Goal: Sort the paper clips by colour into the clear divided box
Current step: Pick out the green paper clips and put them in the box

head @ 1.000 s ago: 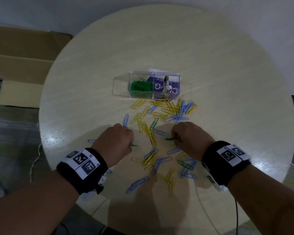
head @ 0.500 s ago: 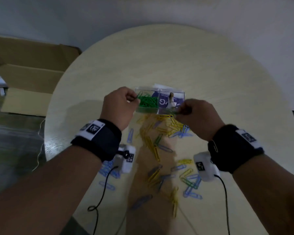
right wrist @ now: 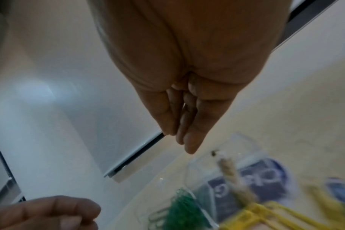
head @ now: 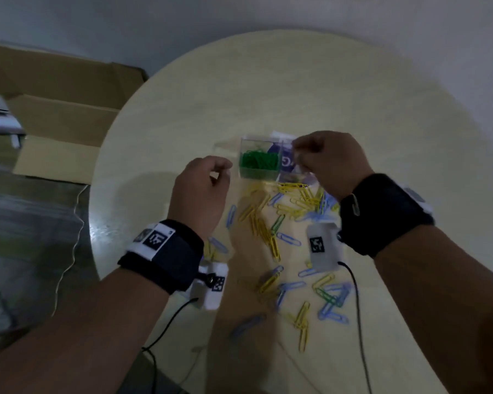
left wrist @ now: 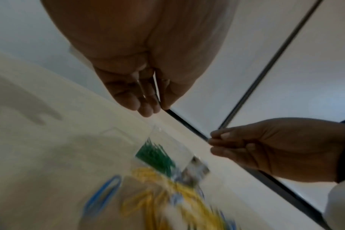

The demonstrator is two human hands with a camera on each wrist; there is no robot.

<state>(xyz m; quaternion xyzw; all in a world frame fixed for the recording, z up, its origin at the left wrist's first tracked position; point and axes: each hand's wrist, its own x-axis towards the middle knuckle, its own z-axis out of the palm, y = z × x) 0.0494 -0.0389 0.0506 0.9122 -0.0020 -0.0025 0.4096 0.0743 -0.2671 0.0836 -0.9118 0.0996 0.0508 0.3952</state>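
The clear divided box (head: 254,137) stands mid-table, and its left compartment holds green paper clips (head: 259,160). My left hand (head: 221,173) hovers just left of the box with fingers loosely curled; the left wrist view shows nothing in the left hand (left wrist: 150,107). My right hand (head: 298,155) hangs over the right compartment with thumb against fingertips. No clip shows in the right hand (right wrist: 183,140). Loose yellow clips (head: 293,200), blue clips (head: 289,239) and a green clip (head: 278,221) lie scattered in front of the box.
The round pale table (head: 296,81) ends close to my body. A purple printed card (head: 288,163) lies under the box's right half. An open cardboard box (head: 54,115) sits on the floor to the left. Wrist-camera cables (head: 359,322) trail over the near clips.
Both hands rose from the pile, each pinching a green clip, to the box. The left hand has since drawn back left, without its clip. The right hand moved over the box.
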